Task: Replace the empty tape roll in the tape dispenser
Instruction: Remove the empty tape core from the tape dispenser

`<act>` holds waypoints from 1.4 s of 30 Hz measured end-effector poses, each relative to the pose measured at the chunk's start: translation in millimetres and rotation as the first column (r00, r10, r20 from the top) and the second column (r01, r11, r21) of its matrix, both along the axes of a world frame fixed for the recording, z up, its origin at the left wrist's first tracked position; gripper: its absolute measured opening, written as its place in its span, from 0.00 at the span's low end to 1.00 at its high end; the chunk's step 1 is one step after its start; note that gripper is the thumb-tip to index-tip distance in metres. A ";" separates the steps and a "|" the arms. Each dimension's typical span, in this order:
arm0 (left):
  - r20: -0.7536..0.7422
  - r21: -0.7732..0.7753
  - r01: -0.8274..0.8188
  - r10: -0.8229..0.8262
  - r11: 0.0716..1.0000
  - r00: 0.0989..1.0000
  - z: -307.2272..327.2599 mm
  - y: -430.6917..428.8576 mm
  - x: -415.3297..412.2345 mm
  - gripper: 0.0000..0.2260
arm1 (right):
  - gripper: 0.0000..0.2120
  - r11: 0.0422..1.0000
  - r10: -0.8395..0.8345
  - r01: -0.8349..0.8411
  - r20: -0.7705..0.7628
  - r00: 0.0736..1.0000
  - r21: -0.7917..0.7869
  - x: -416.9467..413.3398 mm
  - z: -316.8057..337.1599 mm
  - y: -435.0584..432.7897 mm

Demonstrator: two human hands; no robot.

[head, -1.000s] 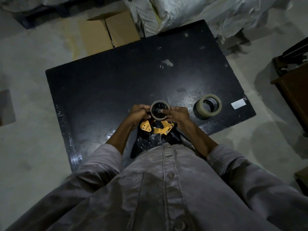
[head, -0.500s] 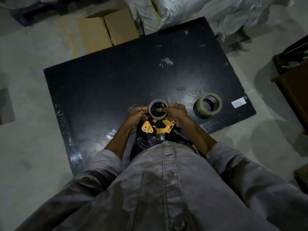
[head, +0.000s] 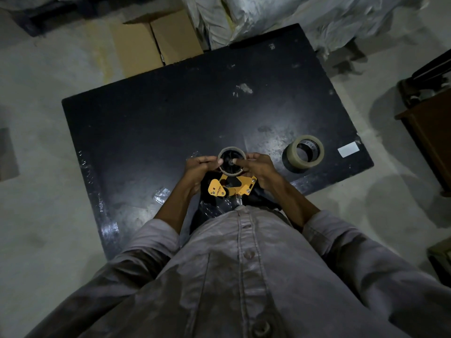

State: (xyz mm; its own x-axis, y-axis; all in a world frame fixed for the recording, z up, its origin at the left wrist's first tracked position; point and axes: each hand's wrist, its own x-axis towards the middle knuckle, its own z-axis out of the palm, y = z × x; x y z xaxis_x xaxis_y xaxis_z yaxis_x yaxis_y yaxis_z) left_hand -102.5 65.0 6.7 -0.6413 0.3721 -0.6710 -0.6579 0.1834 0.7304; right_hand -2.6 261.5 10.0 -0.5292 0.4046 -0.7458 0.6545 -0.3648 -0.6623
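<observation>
A yellow and black tape dispenser point(head: 230, 187) is held over the near edge of the black table point(head: 156, 123). An empty cardboard tape roll point(head: 231, 150) sits on its black hub. My left hand point(head: 199, 170) grips the roll's left side and the dispenser. My right hand point(head: 260, 167) holds the roll's right side, with a fingertip pressed on the hub. A full roll of tape point(head: 305, 156) lies flat on the table to the right, apart from both hands.
A white label point(head: 348, 149) lies at the table's right edge. Cardboard boxes point(head: 156, 42) and plastic-wrapped bundles point(head: 268, 15) stand beyond the far edge. A brown cabinet point(head: 429, 132) stands on the right. Crumpled clear film point(head: 161, 193) lies by my left forearm.
Both hands and the dispenser have stayed almost where they were. My fingers have shifted slightly on the empty roll; the view has drifted a little.
</observation>
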 end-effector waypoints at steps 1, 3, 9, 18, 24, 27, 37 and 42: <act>-0.004 -0.004 0.001 -0.001 1.000 1.000 0.5 1.0 -0.8 0.18 | 0.23 1.000 0.004 -0.004 -0.004 1.000 -0.009 0.5 1.0 -0.5; -0.005 -0.001 -0.002 0.002 1.000 1.000 2.3 3.0 -1.1 0.17 | 0.26 1.000 0.002 -0.002 0.008 1.000 0.009 -0.5 2.4 -0.7; 0.078 0.012 -0.041 0.040 0.999 0.996 5.7 2.4 2.9 0.07 | 0.21 0.996 0.005 -0.007 0.020 1.000 0.091 -3.2 16.3 -4.9; 0.060 -0.007 -0.089 0.089 0.996 0.994 0.2 -1.0 6.0 0.04 | 0.16 0.990 0.031 -0.035 0.031 0.999 0.137 -9.7 28.2 -7.6; 0.086 0.033 -0.155 0.151 0.987 0.985 -4.1 -2.9 9.5 0.11 | 0.20 0.978 0.056 -0.072 0.083 0.995 0.196 -11.6 26.8 -8.9; 0.086 0.039 -0.170 0.166 0.985 0.982 -4.2 -3.6 11.9 0.11 | 0.19 0.980 0.054 -0.068 0.080 0.995 0.187 -11.4 29.8 -9.8; 0.101 0.032 -0.210 0.206 0.977 0.973 2.9 -8.5 15.9 0.10 | 0.18 0.983 0.063 -0.074 0.072 0.995 0.168 -14.3 44.1 -13.8; 0.099 0.028 -0.220 0.216 0.975 0.971 5.0 -11.5 19.8 0.07 | 0.16 0.985 0.068 -0.079 0.076 0.995 0.154 -13.3 46.9 -17.1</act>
